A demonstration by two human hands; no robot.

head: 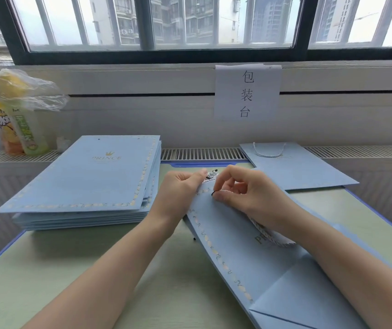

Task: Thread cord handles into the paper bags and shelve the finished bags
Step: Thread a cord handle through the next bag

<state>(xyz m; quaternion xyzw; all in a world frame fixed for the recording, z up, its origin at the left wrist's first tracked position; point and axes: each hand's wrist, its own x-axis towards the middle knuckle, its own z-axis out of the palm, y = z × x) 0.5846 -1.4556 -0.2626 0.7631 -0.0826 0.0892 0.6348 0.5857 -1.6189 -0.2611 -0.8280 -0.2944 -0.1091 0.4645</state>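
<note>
On the worktop (pixel 71 269) centre, our flat blue bag (pixel 249 252) lay w/ our right hand (pixel 245 193) pinching the cord (pixel 271 236) tip at its top edge, left hand (pixel 178 188) gripping that edge; unthreaded bag stack (pixel 90 176) left, finished bag (pixel 294 167) beyond.

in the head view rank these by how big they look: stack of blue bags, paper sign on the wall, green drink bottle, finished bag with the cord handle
1. stack of blue bags
2. finished bag, partly out of view behind the hands
3. paper sign
4. green drink bottle

The stack lies nearer the camera, so its lead is partly apparent.
</note>
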